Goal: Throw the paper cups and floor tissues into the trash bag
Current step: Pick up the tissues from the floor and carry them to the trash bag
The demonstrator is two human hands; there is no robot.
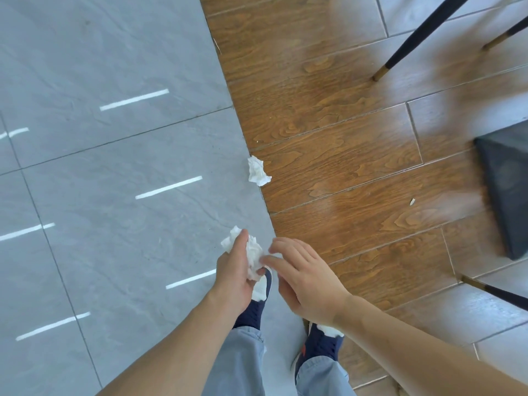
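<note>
My left hand (pixel 235 271) is closed around a bundle of crumpled white tissues (pixel 253 252), which stick out above and beside its fingers. My right hand (pixel 304 277) hovers just to the right with fingers spread, its fingertips touching the bundle's edge. Another crumpled white tissue (pixel 258 171) lies on the floor ahead, right on the seam between grey tile and wood planks. No trash bag or paper cup is in view.
Black chair legs with gold tips (pixel 411 41) stand at the upper right, another leg (pixel 494 291) at the right edge. A dark box-like object (pixel 505 190) sits on the wood floor at right. A small white scrap (pixel 412 201) lies nearby. My feet are below my hands.
</note>
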